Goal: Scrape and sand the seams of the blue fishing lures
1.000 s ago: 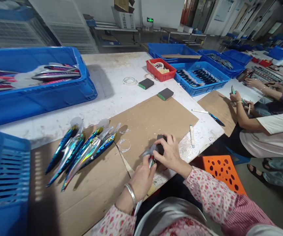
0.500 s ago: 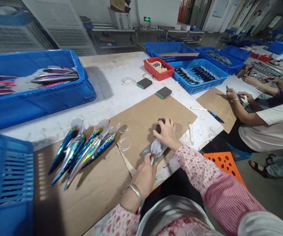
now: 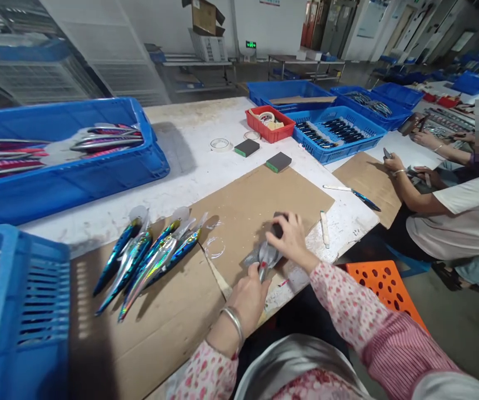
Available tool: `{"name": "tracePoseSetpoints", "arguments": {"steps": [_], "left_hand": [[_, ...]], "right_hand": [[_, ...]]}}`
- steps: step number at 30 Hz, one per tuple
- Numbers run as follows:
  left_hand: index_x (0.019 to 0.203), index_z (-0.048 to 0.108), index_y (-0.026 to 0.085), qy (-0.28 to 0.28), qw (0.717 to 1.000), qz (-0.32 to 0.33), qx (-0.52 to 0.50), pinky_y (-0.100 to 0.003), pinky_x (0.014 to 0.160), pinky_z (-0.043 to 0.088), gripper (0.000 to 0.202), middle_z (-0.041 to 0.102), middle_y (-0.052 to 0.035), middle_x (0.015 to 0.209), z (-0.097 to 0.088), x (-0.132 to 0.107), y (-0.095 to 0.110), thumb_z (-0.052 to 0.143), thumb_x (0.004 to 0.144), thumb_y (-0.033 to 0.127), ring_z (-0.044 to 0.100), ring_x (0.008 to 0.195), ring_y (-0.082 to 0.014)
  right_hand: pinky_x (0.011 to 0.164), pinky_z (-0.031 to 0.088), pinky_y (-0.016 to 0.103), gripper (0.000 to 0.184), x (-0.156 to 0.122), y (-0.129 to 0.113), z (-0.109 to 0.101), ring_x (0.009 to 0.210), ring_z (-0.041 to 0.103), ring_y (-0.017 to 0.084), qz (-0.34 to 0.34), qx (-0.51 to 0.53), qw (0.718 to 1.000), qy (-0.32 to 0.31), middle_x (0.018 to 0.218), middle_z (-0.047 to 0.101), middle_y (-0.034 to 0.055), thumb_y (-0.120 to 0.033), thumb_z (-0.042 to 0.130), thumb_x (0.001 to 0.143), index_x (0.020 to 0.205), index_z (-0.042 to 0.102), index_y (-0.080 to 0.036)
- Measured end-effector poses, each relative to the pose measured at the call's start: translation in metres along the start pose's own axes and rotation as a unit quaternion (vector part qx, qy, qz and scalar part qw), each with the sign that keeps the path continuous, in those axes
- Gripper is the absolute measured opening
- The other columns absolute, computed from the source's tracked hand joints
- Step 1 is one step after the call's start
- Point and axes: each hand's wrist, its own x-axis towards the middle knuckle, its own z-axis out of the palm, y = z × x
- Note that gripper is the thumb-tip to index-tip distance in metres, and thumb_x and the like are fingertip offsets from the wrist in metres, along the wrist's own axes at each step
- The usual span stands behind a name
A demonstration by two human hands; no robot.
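My left hand (image 3: 248,297), a metal bangle on its wrist, is closed around a fishing lure (image 3: 263,266) at the near edge of the cardboard. Most of the lure is hidden by the fingers; a bit of red and silver shows, with a clear round lip (image 3: 269,253) beyond it. My right hand (image 3: 293,236) grips a dark sanding block (image 3: 280,223) just past that lip. A grey sheet-like piece (image 3: 251,257) lies under the lure's front. To the left, several blue-and-silver lures (image 3: 151,261) with clear lips rest side by side on the cardboard (image 3: 168,333).
Two more sanding blocks (image 3: 279,161) and tape rolls (image 3: 220,145) lie beyond the cardboard. A red tray (image 3: 279,133) and blue baskets (image 3: 327,153) stand behind. Blue crates (image 3: 98,186) flank the left. An orange stool (image 3: 385,286) and a co-worker (image 3: 460,214) are at right.
The whole view has shifted slightly, so the table's things sit a little further right and lower. Both my hands keep their holds. The co-worker's hands have moved a little.
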Motion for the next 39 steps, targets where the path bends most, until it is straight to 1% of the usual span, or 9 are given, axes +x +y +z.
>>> {"name": "tracePoseSetpoints", "arguments": {"steps": [3,5,9,11,19,27,31,34,39], "left_hand": [[0.137,0.037,0.013,-0.015,0.998,0.018,0.060,-0.041,0.079,0.050,0.047,0.070,-0.0183,0.100,-0.014,0.000,-0.004,0.039,0.093,0.031,0.068,0.095,-0.0325],[0.140,0.037,0.016,-0.002,0.993,0.030,0.111,-0.043,0.077,0.051,0.050,0.069,-0.0189,0.101,-0.022,0.003,-0.009,0.040,0.093,0.033,0.069,0.093,-0.0342],[0.141,0.041,0.025,0.018,0.981,0.062,0.185,-0.041,0.076,0.052,0.051,0.067,-0.0174,0.106,-0.027,0.016,-0.021,0.046,0.091,0.030,0.068,0.091,-0.0331],[0.140,0.043,0.027,0.019,0.977,0.078,0.199,-0.039,0.075,0.052,0.050,0.067,-0.0151,0.104,-0.026,0.022,-0.026,0.048,0.090,0.028,0.068,0.089,-0.0314],[0.126,0.051,0.013,0.010,0.972,0.104,0.209,-0.039,0.076,0.051,0.040,0.069,-0.0170,0.095,-0.025,0.031,-0.030,0.047,0.091,0.031,0.069,0.087,-0.0327],[0.116,0.055,0.012,0.025,0.975,0.106,0.192,-0.040,0.076,0.051,0.032,0.069,-0.0190,0.096,-0.021,0.029,-0.030,0.049,0.090,0.030,0.068,0.088,-0.0318],[0.117,0.054,0.013,0.021,0.975,0.092,0.201,-0.038,0.076,0.052,0.031,0.070,-0.0169,0.095,-0.025,0.027,-0.028,0.047,0.091,0.030,0.069,0.087,-0.0298],[0.118,0.054,0.014,0.011,0.974,0.094,0.205,-0.037,0.075,0.053,0.032,0.070,-0.0161,0.097,-0.027,0.028,-0.027,0.046,0.092,0.028,0.069,0.088,-0.0291],[0.125,0.050,0.009,-0.005,0.971,0.096,0.218,-0.043,0.079,0.053,0.039,0.069,-0.0198,0.099,-0.030,0.029,-0.025,0.046,0.092,0.029,0.069,0.091,-0.0319]], "right_hand": [[0.098,0.037,0.045,0.025,0.027,0.020,-0.010,0.112,0.045,0.028,0.031,0.022,0.998,0.047,0.113,0.053,0.0092,-0.029,0.069,0.072,0.095,0.067,-0.022],[0.099,0.037,0.043,0.026,0.034,0.026,-0.017,0.112,0.046,0.026,-0.006,0.066,0.997,0.046,0.111,0.054,0.0082,-0.027,0.070,0.071,0.095,0.066,-0.021],[0.102,0.036,0.040,0.031,0.023,0.031,-0.023,0.117,0.043,0.024,-0.120,0.067,0.990,-0.025,0.120,0.050,0.0080,-0.028,0.073,0.070,0.100,0.065,-0.022],[0.102,0.036,0.041,0.031,0.017,0.030,-0.022,0.117,0.041,0.025,-0.139,0.038,0.988,-0.059,0.122,0.050,0.0086,-0.030,0.073,0.072,0.101,0.065,-0.022],[0.098,0.038,0.044,0.030,0.019,-0.011,-0.002,0.120,0.037,0.028,-0.176,-0.011,0.978,-0.108,0.127,0.049,0.0058,-0.037,0.072,0.072,0.099,0.066,-0.026],[0.095,0.038,0.047,0.027,0.016,-0.005,-0.011,0.121,0.035,0.031,-0.166,-0.060,0.978,-0.108,0.126,0.049,0.0073,-0.034,0.069,0.073,0.099,0.065,-0.026],[0.097,0.037,0.046,0.030,0.016,-0.009,-0.003,0.124,0.032,0.031,-0.179,-0.043,0.979,-0.086,0.128,0.047,0.0074,-0.037,0.069,0.073,0.102,0.065,-0.026],[0.097,0.037,0.044,0.027,0.017,-0.003,-0.009,0.121,0.036,0.029,-0.177,-0.046,0.976,-0.116,0.127,0.048,0.0073,-0.034,0.068,0.074,0.100,0.066,-0.025],[0.099,0.034,0.048,0.032,0.018,-0.014,-0.006,0.126,0.029,0.032,-0.161,-0.062,0.978,-0.115,0.131,0.045,0.0076,-0.037,0.068,0.075,0.104,0.065,-0.025]]}}
